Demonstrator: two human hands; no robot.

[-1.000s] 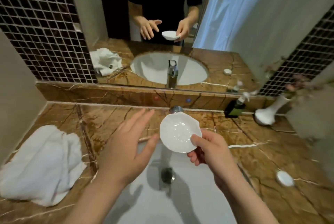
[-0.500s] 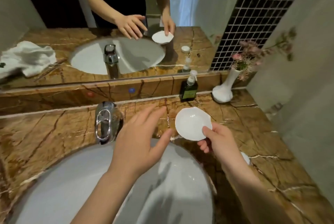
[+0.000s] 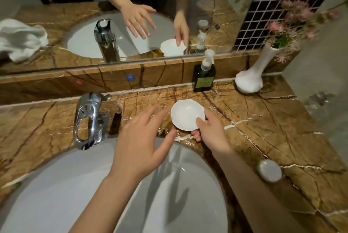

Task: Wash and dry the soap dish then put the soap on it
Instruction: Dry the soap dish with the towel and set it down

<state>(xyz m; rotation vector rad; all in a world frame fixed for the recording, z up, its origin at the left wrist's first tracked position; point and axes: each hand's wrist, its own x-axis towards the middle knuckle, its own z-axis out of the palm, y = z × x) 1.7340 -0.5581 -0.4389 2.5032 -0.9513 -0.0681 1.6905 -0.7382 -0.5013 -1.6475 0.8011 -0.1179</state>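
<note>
A brown veined marble counter wraps a white oval basin below a mirror. Your right hand pinches the white scalloped soap dish by its near rim, thumb inside, low over the counter behind the basin, while your left hand hovers beside it, fingers spread, holding nothing. A chrome faucet stands left; a green pump bottle and white vase stand behind, and a round white soap lies at right.

Chrome faucet behind white sink; green pump bottle and white flower vase against the mirror ledge.
</note>
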